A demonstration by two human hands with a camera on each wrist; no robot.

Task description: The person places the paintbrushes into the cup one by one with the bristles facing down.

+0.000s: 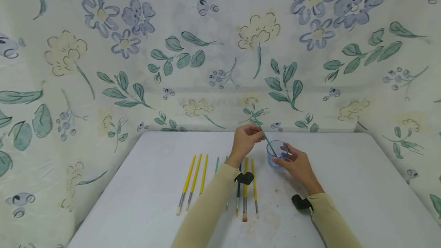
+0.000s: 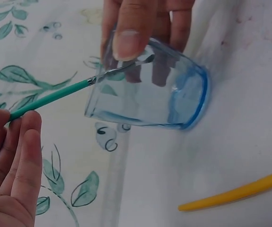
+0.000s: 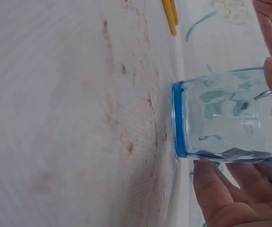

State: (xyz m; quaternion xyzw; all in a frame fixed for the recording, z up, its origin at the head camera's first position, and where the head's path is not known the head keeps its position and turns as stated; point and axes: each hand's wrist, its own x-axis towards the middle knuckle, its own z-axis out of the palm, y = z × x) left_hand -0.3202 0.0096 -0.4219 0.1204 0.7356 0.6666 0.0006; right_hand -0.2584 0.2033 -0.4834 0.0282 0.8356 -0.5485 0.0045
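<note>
A teal-handled paintbrush (image 1: 260, 128) slants down into a clear bluish glass (image 1: 277, 155). My left hand (image 1: 245, 142) pinches its handle between thumb and fingers. In the left wrist view, the brush's metal ferrule and dark tip (image 2: 147, 59) lie inside the glass's mouth. My right hand (image 1: 299, 163) grips the glass around its side, thumb on the near side and fingers on the far side. The right wrist view shows the glass's blue base (image 3: 178, 119) at the white tabletop; whether it touches is hard to tell.
Yellow-handled brushes (image 1: 190, 175) lie in a row left of the glass, bristles toward me. More brushes, among them a dark one (image 1: 238, 192), lie partly behind my left forearm. Brownish stains (image 1: 276, 191) mark the white table (image 1: 361, 171). A floral sheet (image 1: 220, 75) hangs behind.
</note>
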